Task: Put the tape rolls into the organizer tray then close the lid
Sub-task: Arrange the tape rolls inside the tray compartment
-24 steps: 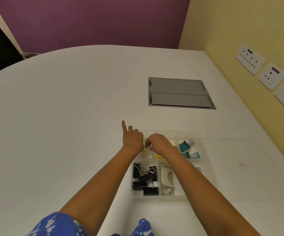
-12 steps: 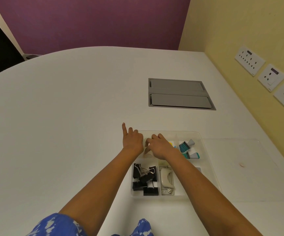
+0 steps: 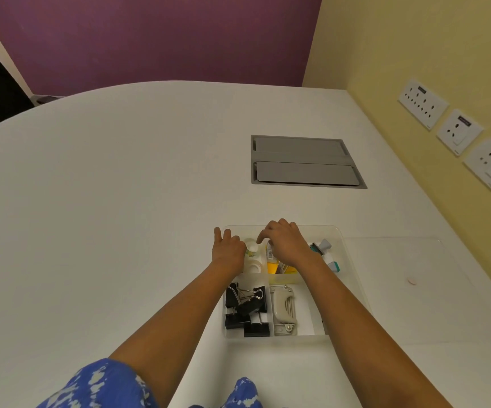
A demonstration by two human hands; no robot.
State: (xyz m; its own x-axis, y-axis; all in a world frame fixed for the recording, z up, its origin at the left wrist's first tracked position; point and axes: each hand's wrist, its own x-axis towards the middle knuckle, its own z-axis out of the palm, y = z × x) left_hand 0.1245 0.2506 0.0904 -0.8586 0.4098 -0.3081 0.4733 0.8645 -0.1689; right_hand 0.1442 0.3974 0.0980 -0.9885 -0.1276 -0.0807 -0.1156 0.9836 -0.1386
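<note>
The clear organizer tray (image 3: 337,231) sits on the white table just ahead of me. Two whitish tape rolls (image 3: 252,265) lie in its far-left compartment, one behind the other. My left hand (image 3: 228,248) rests against the tray's left wall beside the rolls, fingers pointing forward and holding nothing that I can see. My right hand (image 3: 287,242) hovers over the far middle compartment with its fingers loosely curled and empty, the fingertips just right of the rolls. The clear lid (image 3: 415,313) lies flat on the table to the right of the tray.
In the tray are black binder clips (image 3: 247,307), a beige stapler-like tool (image 3: 282,310), a yellow packet (image 3: 275,266) and teal-capped tubes (image 3: 323,250). A grey hatch (image 3: 303,161) is set in the table farther off. Wall sockets (image 3: 459,132) line the yellow wall at right.
My right hand has lifted off the tape roll and shifted right and farther away, leaving the rolls uncovered in the far-left compartment. My left hand has stayed at the tray's left wall.
</note>
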